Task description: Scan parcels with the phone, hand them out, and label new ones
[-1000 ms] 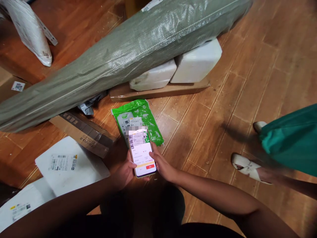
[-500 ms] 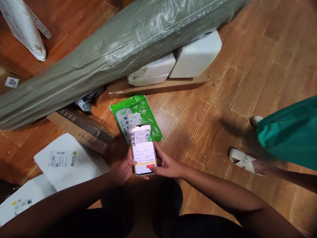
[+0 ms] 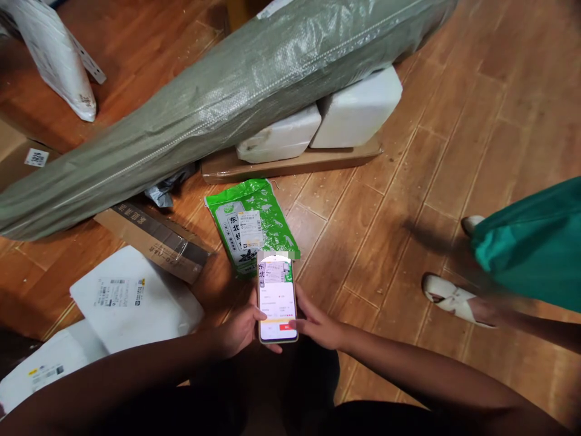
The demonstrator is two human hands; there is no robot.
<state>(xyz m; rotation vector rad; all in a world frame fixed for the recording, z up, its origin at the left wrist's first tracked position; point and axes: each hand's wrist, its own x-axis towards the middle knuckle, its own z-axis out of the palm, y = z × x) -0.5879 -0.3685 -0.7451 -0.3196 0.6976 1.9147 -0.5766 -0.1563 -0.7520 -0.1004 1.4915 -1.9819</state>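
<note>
A lit smartphone [image 3: 276, 303] is held upright between both hands, its screen facing me. My left hand [image 3: 245, 326] is closed around the phone's left edge, fingers partly hidden behind it. On the other edge, my right hand [image 3: 318, 321] grips it, with the thumb resting by a red button low on the screen. Just beyond lies a green plastic bag [image 3: 276, 225] with a white shipping label [image 3: 250, 230], flat on the floor. The upper part of the screen shows that bag and label.
A long grey wrapped bundle [image 3: 195, 115] lies diagonally over white packages [image 3: 358, 112] and a flat carton [image 3: 295, 166]. At left are a brown box [image 3: 154, 239] and white labelled parcels [image 3: 131, 303]. Another person's sandalled foot [image 3: 449, 297] stands on the wooden floor at right.
The phone and both hands have shifted down and slightly right, baring more of the green bag and its label. The view has moved slightly.
</note>
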